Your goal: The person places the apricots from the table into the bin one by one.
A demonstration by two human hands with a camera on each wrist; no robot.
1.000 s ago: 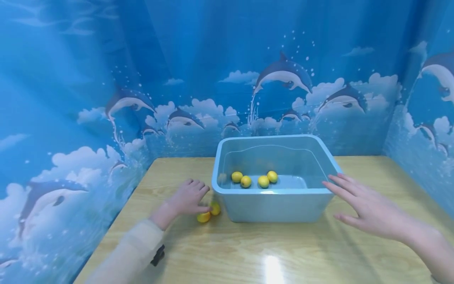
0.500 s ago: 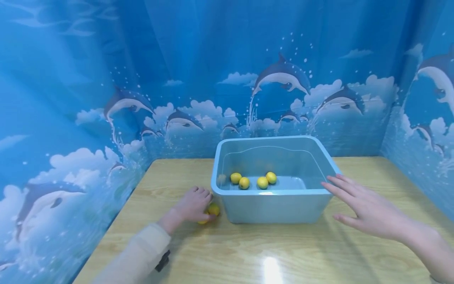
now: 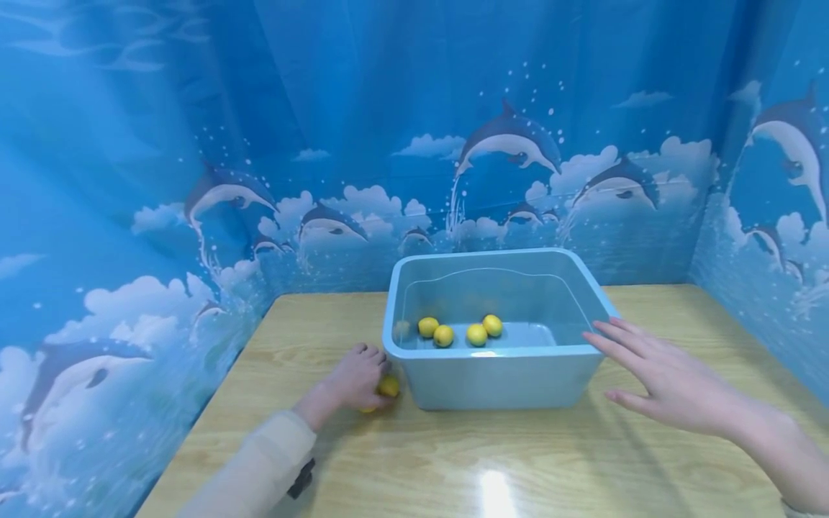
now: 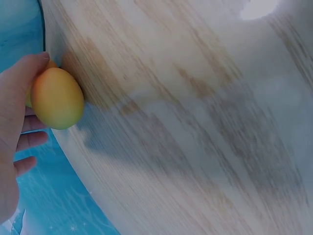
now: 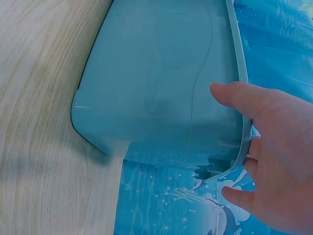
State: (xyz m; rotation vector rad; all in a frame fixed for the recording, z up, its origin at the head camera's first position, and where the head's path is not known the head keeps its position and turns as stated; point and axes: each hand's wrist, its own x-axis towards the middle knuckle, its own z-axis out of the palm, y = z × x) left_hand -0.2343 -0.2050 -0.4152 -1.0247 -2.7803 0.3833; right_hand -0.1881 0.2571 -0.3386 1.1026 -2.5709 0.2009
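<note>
My left hand [image 3: 352, 380] is down on the table, left of the blue bin [image 3: 495, 380]. Its thumb and fingers curl round a lemon [image 3: 388, 386] that lies against the bin's near left corner. A second lemon [image 4: 57, 99] sits close beside it in the left wrist view, nearer the camera and partly covering the held one; in the head view the hand hides most of it. My right hand [image 3: 676, 381] has its fingers extended at the bin's right rim, holding nothing. In the right wrist view its thumb [image 5: 230, 93] overlaps that rim.
Inside the bin several yellow lemons [image 3: 443, 335] lie on the floor, toward the left and middle. The wooden table [image 3: 401, 467] runs back to a blue dolphin-printed curtain [image 3: 363, 108], which also encloses both sides.
My left hand has moved slightly right over the two lemons, and its thumb and fingers have closed round one. The right hand has stayed by the bin's right rim.
</note>
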